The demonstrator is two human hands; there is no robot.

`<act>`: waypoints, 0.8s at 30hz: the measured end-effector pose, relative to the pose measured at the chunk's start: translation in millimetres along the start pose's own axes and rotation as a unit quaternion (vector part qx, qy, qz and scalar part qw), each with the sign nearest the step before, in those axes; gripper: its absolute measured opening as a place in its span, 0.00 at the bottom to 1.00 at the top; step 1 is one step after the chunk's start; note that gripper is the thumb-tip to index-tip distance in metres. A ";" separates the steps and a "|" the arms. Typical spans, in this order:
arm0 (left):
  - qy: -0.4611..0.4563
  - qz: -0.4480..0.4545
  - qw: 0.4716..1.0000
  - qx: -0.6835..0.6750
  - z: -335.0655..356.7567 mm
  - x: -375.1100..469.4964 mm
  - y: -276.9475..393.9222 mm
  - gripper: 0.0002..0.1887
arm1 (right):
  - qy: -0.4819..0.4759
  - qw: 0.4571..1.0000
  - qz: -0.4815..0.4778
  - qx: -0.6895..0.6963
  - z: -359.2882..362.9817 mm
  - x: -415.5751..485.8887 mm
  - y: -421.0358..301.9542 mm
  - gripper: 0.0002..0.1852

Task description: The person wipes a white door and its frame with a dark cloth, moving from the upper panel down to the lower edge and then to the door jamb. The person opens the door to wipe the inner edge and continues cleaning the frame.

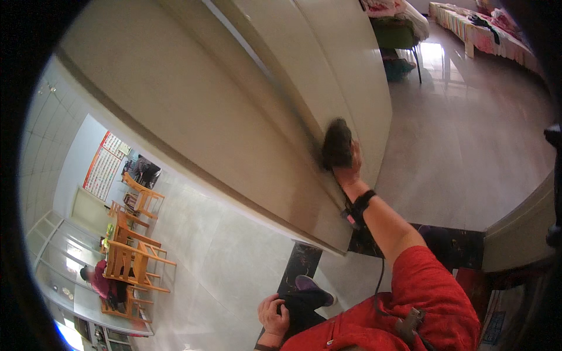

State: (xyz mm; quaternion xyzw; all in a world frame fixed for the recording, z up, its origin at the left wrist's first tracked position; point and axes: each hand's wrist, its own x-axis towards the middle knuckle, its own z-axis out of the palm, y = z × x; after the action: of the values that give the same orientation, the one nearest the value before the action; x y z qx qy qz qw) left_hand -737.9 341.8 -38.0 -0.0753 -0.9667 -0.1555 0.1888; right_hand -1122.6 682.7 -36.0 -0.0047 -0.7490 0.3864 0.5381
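Note:
My right hand (354, 162) holds a dark, blurred cloth or pad (338, 142) against a cream door frame (263, 127). The pad touches the frame beside a long groove, and the hand's grip on it is partly hidden. A black band (362, 206) with a cable goes around that wrist. Lower left, my left hand (273, 313) rests on the knee of my dark trousers (303, 305), its fingers bent over it and holding no object that I can see. One purple shoe (312, 287) shows just past the knee.
Beyond the frame, one room has a bed (483, 30) and a green piece of furniture (397, 33) with bedding. On the other side, wooden chairs (136, 259) surround a table, and a person (105, 276) sits there. A dark stone threshold (303, 263) crosses the floor.

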 end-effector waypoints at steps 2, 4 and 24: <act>-0.001 0.003 1.000 0.002 2.7 1.7 2.1 0.05 | -0.019 0.974 0.160 0.160 21.0 -60.4 39.7 0.22; -0.010 -0.001 1.000 0.004 5.3 4.0 3.9 0.05 | -0.019 0.899 0.304 0.316 41.8 -112.1 76.8 0.19; -0.050 0.014 0.999 0.005 19.4 29.3 21.0 0.07 | -0.468 0.762 0.446 0.014 -27.0 -262.4 142.0 0.21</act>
State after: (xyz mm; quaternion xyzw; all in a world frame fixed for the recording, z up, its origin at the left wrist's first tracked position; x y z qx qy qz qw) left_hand -767.1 370.5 -38.0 -0.0953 -0.9746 -0.1445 0.1424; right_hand -1048.4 686.8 -326.2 -0.1494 -0.8157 0.5473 -0.1131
